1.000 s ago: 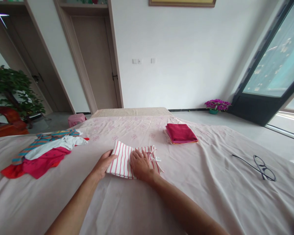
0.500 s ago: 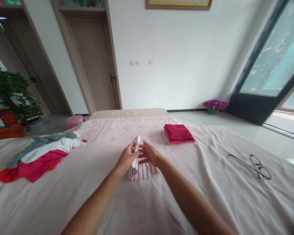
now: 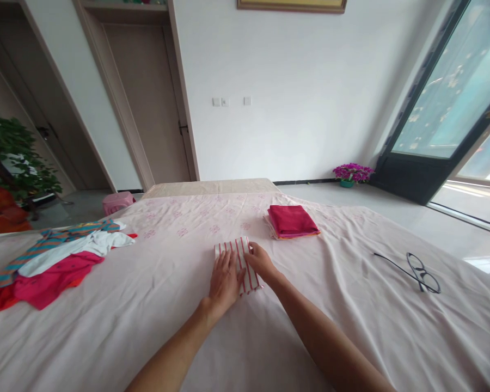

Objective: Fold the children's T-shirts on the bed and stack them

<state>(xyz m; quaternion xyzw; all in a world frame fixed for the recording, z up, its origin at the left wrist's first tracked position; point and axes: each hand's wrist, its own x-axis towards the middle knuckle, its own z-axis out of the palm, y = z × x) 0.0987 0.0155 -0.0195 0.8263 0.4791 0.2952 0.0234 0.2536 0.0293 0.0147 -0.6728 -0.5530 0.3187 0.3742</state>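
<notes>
A white cloth with red stripes [image 3: 251,275], folded into a small rectangle, lies on the pale pink bedspread [image 3: 155,305] in front of me. My left hand [image 3: 226,280] rests flat on its left half, palm down, with the fingers stretched out. At the cloth's right edge is my right hand [image 3: 264,262], its thumb on top and its other fingers curled at the side, partly hidden, pinching that edge. Beyond it to the right sits a neat stack of folded clothes with a dark red piece [image 3: 293,220] on top.
Loose clothes in red, white and blue-orange stripes [image 3: 61,261] lie in a heap at the left. Black-framed glasses [image 3: 422,275] rest on the bedspread at the right. A pink stool [image 3: 118,201] and a pot of purple flowers [image 3: 352,173] stand on the floor beyond.
The striped cloth has been folded over and now lies flat. My left hand has let go of its raised fold and flattened on top; my right hand has closed at the right edge.
</notes>
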